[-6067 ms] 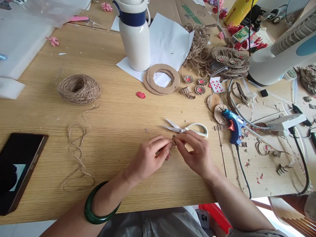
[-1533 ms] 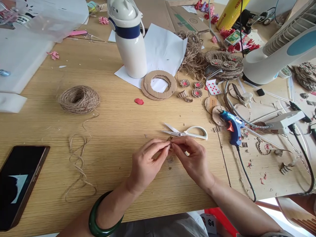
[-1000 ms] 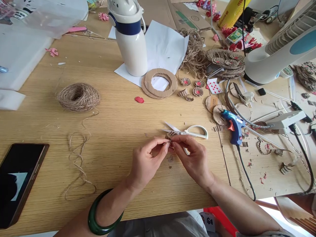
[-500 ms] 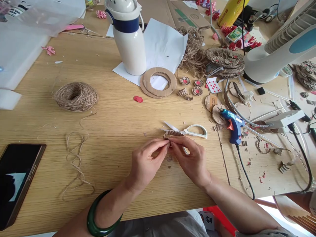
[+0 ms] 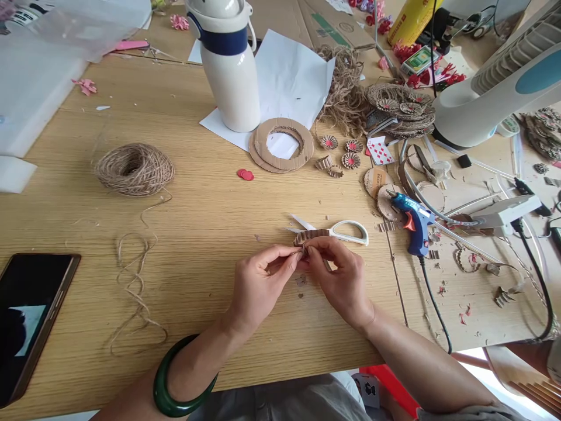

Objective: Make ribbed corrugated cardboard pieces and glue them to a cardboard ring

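Near the table's front middle, my left hand (image 5: 262,286) and my right hand (image 5: 342,280) meet fingertip to fingertip. Both pinch a curled strip of brown corrugated cardboard (image 5: 311,234), whose ridged band shows just beyond the fingers. The part between the fingertips is mostly hidden. Right behind it lie scissors (image 5: 350,232) with white handles, blades pointing left; one handle loop is partly covered by my right hand. A blue glue gun (image 5: 414,219) rests to the right of my right hand. Two or so small red paper discs (image 5: 245,175) sit farther back, left of the scissors.
A ball of jute twine (image 5: 135,169) trails a loose strand at left, above a phone (image 5: 37,321). Cardboard rings (image 5: 267,143) lie beside a white flask (image 5: 232,76). Several finished cardboard rosettes (image 5: 351,159) sit behind the scissors. Cables and a white power strip (image 5: 508,211) crowd the right.
My fingers have shifted slightly on the cardboard strip, and its curled band has moved a little to the right. The other things stay where they were.
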`<state>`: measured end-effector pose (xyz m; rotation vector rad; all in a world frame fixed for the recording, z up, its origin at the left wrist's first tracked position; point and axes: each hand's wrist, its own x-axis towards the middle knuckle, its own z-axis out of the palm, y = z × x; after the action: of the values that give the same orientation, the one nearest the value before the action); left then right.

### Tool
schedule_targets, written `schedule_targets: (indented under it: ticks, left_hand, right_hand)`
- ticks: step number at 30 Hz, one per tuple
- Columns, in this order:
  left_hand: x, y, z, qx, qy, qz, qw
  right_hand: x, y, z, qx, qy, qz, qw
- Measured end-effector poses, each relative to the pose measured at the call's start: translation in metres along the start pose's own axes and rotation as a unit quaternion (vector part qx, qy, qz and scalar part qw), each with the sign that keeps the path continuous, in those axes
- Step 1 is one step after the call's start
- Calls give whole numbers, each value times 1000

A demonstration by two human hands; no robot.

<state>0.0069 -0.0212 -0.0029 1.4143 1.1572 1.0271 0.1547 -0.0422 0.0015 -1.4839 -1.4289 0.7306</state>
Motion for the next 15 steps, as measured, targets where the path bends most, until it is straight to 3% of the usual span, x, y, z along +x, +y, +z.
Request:
schedule_targets:
  ticks: [3, 10, 15]
  left_hand:
    - [1, -1, 0, -22, 2, -21, 1000]
    - [0, -3, -2, 58, 0, 35, 998]
    - [-2, -3, -1, 74, -1, 38, 997]
  right_hand:
    - [-1, 1, 0, 3, 0, -8, 1000]
    - [-2, 2, -1, -68, -5, -86, 994]
    - [-1, 3, -2, -133, -8, -136, 982]
